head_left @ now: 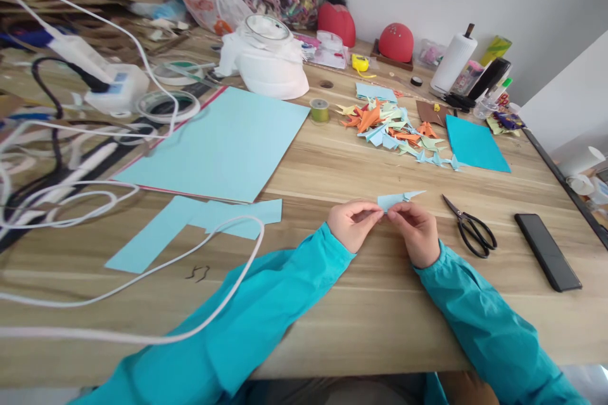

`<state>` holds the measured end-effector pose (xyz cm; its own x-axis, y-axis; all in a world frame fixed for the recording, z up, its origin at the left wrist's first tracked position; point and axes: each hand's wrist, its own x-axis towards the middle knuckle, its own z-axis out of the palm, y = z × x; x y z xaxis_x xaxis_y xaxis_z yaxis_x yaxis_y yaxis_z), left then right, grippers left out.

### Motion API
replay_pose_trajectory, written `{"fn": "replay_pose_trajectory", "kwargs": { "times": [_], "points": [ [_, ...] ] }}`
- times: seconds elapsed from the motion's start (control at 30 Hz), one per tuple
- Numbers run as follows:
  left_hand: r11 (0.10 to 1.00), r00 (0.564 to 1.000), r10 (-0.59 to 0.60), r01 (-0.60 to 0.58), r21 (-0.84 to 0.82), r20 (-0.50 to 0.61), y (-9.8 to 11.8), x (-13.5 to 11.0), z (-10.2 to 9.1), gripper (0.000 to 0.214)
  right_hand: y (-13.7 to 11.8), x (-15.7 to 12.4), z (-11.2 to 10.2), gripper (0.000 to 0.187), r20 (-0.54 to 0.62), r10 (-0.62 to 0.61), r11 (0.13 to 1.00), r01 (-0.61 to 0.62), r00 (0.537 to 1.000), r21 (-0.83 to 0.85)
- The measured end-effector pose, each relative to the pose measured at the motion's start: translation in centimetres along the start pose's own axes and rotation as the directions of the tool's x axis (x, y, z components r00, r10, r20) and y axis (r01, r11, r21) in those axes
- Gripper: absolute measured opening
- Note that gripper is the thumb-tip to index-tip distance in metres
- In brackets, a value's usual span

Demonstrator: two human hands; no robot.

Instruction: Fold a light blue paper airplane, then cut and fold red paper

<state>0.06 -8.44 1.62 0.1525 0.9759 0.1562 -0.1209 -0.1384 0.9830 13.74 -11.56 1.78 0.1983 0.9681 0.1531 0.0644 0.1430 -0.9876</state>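
Between my two hands is a small light-blue folded paper piece (390,200), with a narrow point sticking out to the right. My left hand (354,223) pinches its lower left edge between thumb and fingertips. From the other side, my right hand (415,229) grips its lower right part, thumb and forefinger pressed together. The two thumbs are close to each other at the bottom edge. Beyond the hands lies a heap of folded paper birds (394,126) in orange, light blue, yellow and pale green.
Black-handled scissors (475,234) and a phone (548,253) lie to the right. Light-blue sheets (223,142) and cut paper strips (152,234) are on the left, where a white cable (256,259) loops over my left sleeve. A thread spool (319,111) stands near the heap.
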Motion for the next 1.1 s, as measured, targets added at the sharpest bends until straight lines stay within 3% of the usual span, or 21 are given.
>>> {"fn": "replay_pose_trajectory", "kwargs": {
  "times": [0.93,1.1],
  "points": [
    [0.96,0.974,-0.226,0.227,-0.162,0.023,-0.28,0.02,0.18,0.02,0.34,0.12,-0.18,0.014,-0.011,0.019,0.999,-0.019,1.0,-0.028],
    [0.978,0.985,-0.166,0.171,-0.119,0.047,-0.41,-0.07,0.21,0.016,0.11,0.12,-0.11,0.01,-0.017,0.033,0.998,-0.032,0.999,0.046]
  ]
}}
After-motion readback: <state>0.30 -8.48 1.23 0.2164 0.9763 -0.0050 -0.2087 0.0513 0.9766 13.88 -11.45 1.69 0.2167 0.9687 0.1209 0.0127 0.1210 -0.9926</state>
